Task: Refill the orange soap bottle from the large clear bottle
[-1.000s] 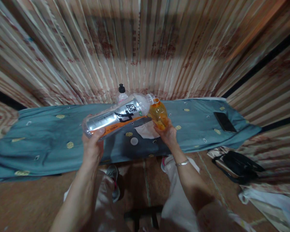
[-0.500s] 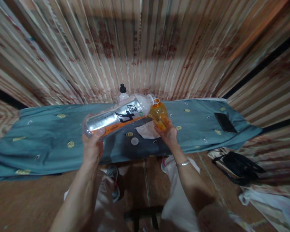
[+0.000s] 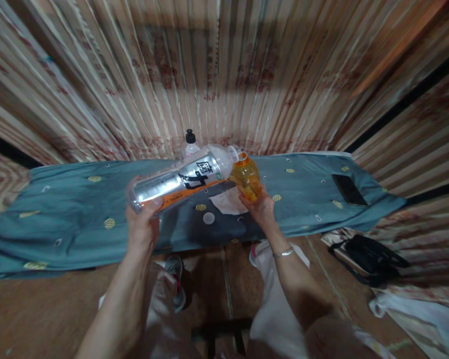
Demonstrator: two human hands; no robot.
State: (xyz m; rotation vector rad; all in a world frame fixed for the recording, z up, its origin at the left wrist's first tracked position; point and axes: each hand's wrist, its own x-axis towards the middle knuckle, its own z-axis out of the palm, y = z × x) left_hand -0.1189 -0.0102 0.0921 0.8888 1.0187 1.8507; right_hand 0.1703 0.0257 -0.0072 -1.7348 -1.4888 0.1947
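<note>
The left hand [image 3: 142, 227] has its grip wrapped round the base of a large clear plastic bottle [image 3: 181, 178], tilted mouth-down onto a small rounded orange bottle [image 3: 246, 177] clasped from below by the right hand [image 3: 261, 208], holding orange liquid, above the cloth-covered table [image 3: 71, 214].

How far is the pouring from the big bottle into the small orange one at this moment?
Done: the large bottle is uncapped; a white cap lies on the blue cloth. In hand: the left hand tilts it, neck against the mouth of the small orange bottle held by the right hand. Left: orange liquid remains low in the large bottle; both bottles are open.
</note>
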